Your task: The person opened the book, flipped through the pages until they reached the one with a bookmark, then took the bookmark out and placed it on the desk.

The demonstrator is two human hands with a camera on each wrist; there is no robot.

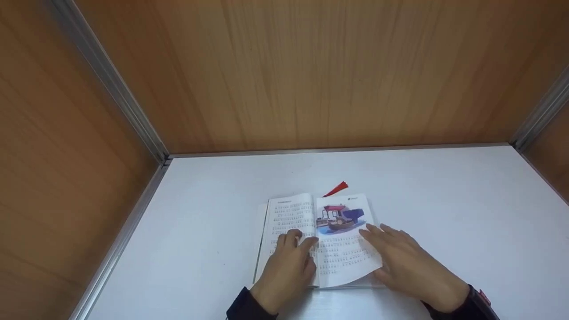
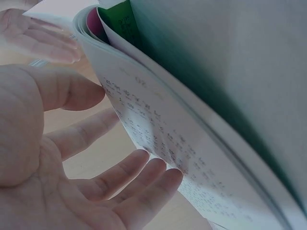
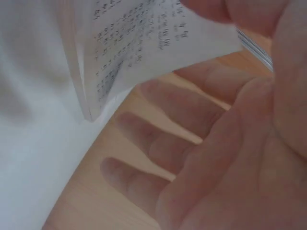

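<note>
White, curling pages of the book [image 1: 318, 238] are pressed flat by the left hand [image 1: 286, 271] and right hand [image 1: 406, 264], fingers straight, apart.

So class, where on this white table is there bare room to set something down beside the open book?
Bare table lies right of the book, left of it, and behind the red tassel up to the wooden wall. The front middle is crowded by the left hand and right hand.

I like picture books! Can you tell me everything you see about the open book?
The book lies open and flat on the white table. Its paper pages carry printed text, with a colourful boat picture on the right page. A red tassel pokes out at the top. The left hand rests on the left page; the right hand lifts the right page's edge.
</note>
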